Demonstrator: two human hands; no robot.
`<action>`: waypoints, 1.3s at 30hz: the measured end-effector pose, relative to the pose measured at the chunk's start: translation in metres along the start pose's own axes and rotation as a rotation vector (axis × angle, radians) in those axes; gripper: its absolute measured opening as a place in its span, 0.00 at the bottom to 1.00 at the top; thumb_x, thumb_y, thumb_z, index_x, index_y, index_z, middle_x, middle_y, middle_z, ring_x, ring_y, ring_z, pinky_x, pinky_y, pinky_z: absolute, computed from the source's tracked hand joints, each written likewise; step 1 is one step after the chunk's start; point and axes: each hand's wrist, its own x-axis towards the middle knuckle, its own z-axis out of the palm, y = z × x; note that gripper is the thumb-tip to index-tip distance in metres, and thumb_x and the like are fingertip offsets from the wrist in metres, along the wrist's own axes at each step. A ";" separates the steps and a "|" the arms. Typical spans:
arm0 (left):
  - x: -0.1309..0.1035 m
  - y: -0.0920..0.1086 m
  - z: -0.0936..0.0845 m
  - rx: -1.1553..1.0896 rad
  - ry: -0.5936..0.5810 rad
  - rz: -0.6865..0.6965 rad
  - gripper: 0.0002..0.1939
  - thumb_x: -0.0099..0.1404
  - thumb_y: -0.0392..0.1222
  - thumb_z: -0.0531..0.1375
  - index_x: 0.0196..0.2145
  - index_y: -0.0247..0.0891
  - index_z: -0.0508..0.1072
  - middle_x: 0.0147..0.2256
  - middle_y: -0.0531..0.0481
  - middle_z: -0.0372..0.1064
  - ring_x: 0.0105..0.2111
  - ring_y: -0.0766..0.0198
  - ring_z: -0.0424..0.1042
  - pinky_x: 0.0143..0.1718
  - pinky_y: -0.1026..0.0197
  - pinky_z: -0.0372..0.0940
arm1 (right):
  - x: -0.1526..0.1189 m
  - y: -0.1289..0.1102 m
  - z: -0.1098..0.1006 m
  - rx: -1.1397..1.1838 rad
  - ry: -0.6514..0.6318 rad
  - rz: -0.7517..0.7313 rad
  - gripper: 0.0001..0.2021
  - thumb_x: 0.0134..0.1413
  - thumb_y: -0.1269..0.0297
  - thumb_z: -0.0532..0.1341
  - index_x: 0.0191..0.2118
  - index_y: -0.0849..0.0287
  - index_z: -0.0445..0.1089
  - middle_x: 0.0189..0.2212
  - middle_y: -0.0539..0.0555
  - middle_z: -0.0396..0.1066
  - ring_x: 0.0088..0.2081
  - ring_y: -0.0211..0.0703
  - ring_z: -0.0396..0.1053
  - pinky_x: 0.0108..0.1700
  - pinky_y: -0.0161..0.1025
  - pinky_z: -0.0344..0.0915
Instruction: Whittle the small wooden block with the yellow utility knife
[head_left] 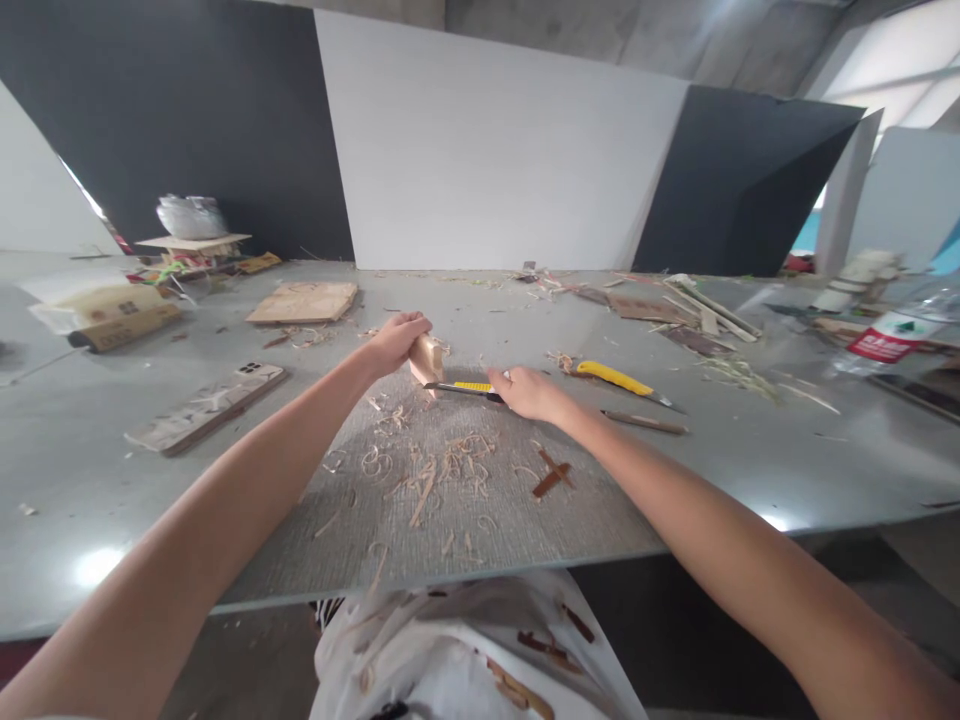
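Across the grey tabletop [739, 455], shavings [424, 490] lie nearer us than our fingers: our left hand [399, 341] grips a partly pared wooden block [428, 358], our right hand [529, 393] clasps a cutter [471, 387] at it, what remains unclear.

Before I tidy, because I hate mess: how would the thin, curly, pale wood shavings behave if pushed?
The thin, curly wood shavings look very light, so a brisk push would probably scatter them. Their loose curls suggest they'd flex or tangle. The grey, textured mat beneath might catch some thin strands.
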 end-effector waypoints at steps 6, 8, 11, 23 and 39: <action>0.005 -0.006 -0.005 0.012 -0.004 0.009 0.11 0.52 0.38 0.58 0.21 0.38 0.57 0.20 0.56 0.49 0.18 0.73 0.53 0.19 0.64 0.46 | 0.004 0.001 0.001 -0.048 -0.001 0.024 0.31 0.59 0.47 0.39 0.23 0.61 0.69 0.17 0.58 0.63 0.22 0.42 0.60 0.27 0.38 0.50; 0.005 -0.007 -0.005 0.017 0.002 0.016 0.11 0.52 0.38 0.58 0.21 0.38 0.57 0.21 0.56 0.49 0.19 0.73 0.53 0.19 0.64 0.46 | 0.006 0.001 0.001 -0.059 -0.039 0.046 0.30 0.58 0.47 0.40 0.25 0.61 0.71 0.17 0.58 0.63 0.22 0.42 0.60 0.27 0.38 0.51; 0.005 -0.006 -0.005 0.014 0.020 0.019 0.10 0.52 0.37 0.58 0.21 0.37 0.58 0.21 0.56 0.49 0.19 0.73 0.53 0.19 0.64 0.45 | 0.006 0.001 0.002 -0.067 -0.070 0.061 0.29 0.58 0.48 0.42 0.26 0.62 0.72 0.18 0.59 0.65 0.23 0.43 0.61 0.28 0.39 0.52; 0.008 -0.009 -0.001 0.074 0.052 0.027 0.12 0.52 0.42 0.59 0.22 0.38 0.57 0.21 0.56 0.50 0.19 0.72 0.52 0.19 0.65 0.46 | -0.002 0.019 -0.006 -0.023 0.007 -0.068 0.30 0.59 0.44 0.41 0.16 0.59 0.60 0.14 0.52 0.59 0.20 0.37 0.58 0.25 0.36 0.47; 0.007 -0.008 -0.002 0.064 0.040 0.013 0.11 0.54 0.39 0.58 0.22 0.38 0.57 0.22 0.55 0.50 0.20 0.72 0.53 0.20 0.64 0.47 | -0.002 0.003 0.005 -0.285 0.175 0.051 0.30 0.62 0.52 0.40 0.29 0.64 0.75 0.27 0.65 0.73 0.30 0.49 0.70 0.31 0.40 0.57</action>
